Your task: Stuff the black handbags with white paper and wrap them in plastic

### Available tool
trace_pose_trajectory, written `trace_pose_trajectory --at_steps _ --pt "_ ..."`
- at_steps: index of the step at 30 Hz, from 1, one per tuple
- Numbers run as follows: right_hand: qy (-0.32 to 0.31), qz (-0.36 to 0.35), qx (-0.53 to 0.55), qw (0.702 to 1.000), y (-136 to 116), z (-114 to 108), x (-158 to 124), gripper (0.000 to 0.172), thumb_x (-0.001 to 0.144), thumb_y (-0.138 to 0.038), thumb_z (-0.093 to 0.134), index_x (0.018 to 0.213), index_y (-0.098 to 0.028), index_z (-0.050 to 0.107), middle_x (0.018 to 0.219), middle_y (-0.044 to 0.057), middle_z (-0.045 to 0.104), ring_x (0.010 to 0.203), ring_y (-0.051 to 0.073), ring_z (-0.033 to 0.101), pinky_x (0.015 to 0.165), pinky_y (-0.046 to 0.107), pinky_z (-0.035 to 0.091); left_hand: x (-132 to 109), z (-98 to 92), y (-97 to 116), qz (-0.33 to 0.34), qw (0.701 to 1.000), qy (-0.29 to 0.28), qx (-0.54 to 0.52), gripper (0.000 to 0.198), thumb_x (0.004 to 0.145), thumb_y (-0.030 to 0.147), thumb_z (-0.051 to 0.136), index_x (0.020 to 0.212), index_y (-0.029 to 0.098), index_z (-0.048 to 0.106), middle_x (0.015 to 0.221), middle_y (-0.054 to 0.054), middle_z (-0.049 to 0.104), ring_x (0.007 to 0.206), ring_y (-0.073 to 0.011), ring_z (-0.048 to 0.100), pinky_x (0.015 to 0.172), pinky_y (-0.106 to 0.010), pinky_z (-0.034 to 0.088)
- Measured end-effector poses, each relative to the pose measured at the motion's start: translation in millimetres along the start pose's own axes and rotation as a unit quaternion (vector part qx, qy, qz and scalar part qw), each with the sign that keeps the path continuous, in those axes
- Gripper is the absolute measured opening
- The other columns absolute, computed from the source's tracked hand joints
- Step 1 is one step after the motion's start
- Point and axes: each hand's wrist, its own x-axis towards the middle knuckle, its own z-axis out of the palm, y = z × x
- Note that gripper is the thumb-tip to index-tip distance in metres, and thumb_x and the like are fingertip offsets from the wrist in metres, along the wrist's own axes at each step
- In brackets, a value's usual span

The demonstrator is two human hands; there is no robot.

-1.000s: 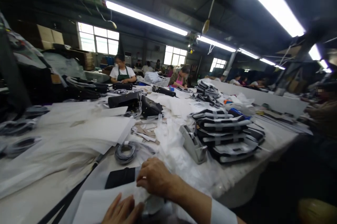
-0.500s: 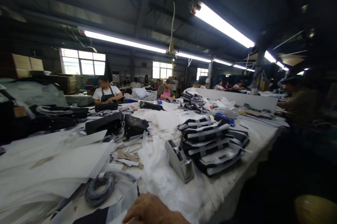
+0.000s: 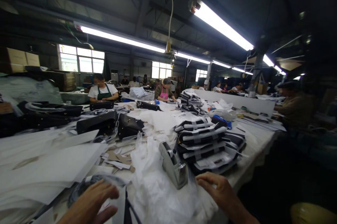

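At the lower left, my left hand [image 3: 96, 199] hovers with thumb and fingers apart, holding nothing, over a coiled strap or cord in clear wrap [image 3: 75, 194]. My right hand [image 3: 219, 190] is just right of the front end of a grey tape dispenser [image 3: 172, 166]. Its thumb and fingertips are pinched together. Translucent film shows between them and the dispenser, but whether they grip it is unclear. Beneath and in front of the dispenser lies crumpled white plastic film [image 3: 155, 182]. Behind my right hand rises a stack of black pieces padded with white wrapping [image 3: 205, 140].
White sheets [image 3: 47, 168] cover the table's left side. Black bags [image 3: 129, 126] and cardboard scraps [image 3: 118, 157] lie beyond. A blue tape dispenser [image 3: 222, 121] sits behind the stack. Co-workers [image 3: 104, 92] sit across the table; another person [image 3: 292, 101] is at the right.
My right hand has come into view beside the tape dispenser. A hand low in the middle is no longer there; my left hand now shows farther left with fingers apart. The view has shifted slightly.
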Motion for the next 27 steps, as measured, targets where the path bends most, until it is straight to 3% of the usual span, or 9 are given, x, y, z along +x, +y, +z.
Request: trace_pose_trajectory --at_steps 4,7,11,15,19,22,27 --pt "0.061 -0.004 -0.043 0.997 -4.8 -60.0 61.8 0.033 0.084 -0.053 0.063 0.094 -0.026 0.080 0.100 0.005 0.078 0.097 0.029 0.071 0.088 0.035 0.054 104.1 -33.3 33.1 -0.042 0.997 -0.045 -0.053 0.025 0.084 0.038 0.060 0.105 0.028 0.070 0.110 -0.004 0.074 0.105 -0.0278 0.068 0.094 -0.039 0.050" --pt "0.094 0.018 -0.082 0.992 -0.8 -101.4 131.5 0.035 0.082 -0.053 0.063 0.096 -0.025 0.079 0.102 0.005 0.078 0.101 0.030 0.070 0.092 0.036 0.053 200.6 -28.0 35.3 -0.030 0.989 -0.049 -0.138 0.033 0.078 0.037 0.064 0.107 0.022 0.070 0.116 -0.010 0.072 0.111 -0.0317 0.064 0.100 -0.043 0.045" --pt "0.091 0.081 -0.134 0.984 34.5 -136.4 230.1 0.035 0.080 -0.050 0.063 0.099 -0.025 0.078 0.103 0.003 0.078 0.104 0.029 0.069 0.093 0.036 0.051 317.6 15.9 15.2 -0.020 0.979 -0.056 -0.197 0.037 0.077 0.038 0.064 0.109 0.019 0.068 0.114 -0.012 0.073 0.110 -0.0308 0.066 0.099 -0.041 0.046" --pt "0.044 0.191 -0.118 0.973 89.8 -150.4 299.6 0.043 0.070 -0.041 0.073 0.106 -0.018 0.076 0.111 0.009 0.076 0.108 0.029 0.068 0.092 0.034 0.053 400.1 70.3 -7.5 -0.047 0.953 -0.069 -0.292 0.043 0.081 0.042 0.059 0.114 0.015 0.066 0.115 -0.013 0.072 0.108 -0.0271 0.067 0.094 -0.035 0.049" --pt "-0.010 0.277 -0.106 0.955 132.7 -160.1 324.3 0.061 0.060 -0.035 0.079 0.117 -0.013 0.072 0.126 0.018 0.068 0.099 0.031 0.071 0.074 0.032 0.057 465.8 113.8 -16.7 -0.098 0.916 -0.095 -0.378 0.057 0.080 0.049 0.064 0.124 0.012 0.062 0.128 -0.014 0.067 0.117 -0.0294 0.063 0.098 -0.035 0.048" --pt "-0.052 0.315 -0.087 0.944 151.9 -167.5 328.5 0.067 0.060 -0.034 0.079 0.124 -0.017 0.068 0.134 0.016 0.063 0.096 0.028 0.071 0.067 0.028 0.055 512.5 144.4 -10.8 -0.135 0.894 -0.120 -0.411 0.067 0.079 0.048 0.072 0.133 0.012 0.056 0.143 -0.018 0.054 0.130 -0.0324 0.053 0.107 -0.041 0.043" --pt "-0.082 0.329 -0.038 0.940 173.1 -170.3 334.1 0.072 0.064 -0.037 0.077 0.132 -0.018 0.060 0.137 0.014 0.061 0.099 0.025 0.068 0.059 0.022 0.049 569.5 197.9 21.0 -0.171 0.874 -0.148 -0.430 0.048 0.091 0.039 0.068 0.133 0.018 0.055 0.147 -0.012 0.048 0.133 -0.0325 0.047 0.110 -0.058 0.038"
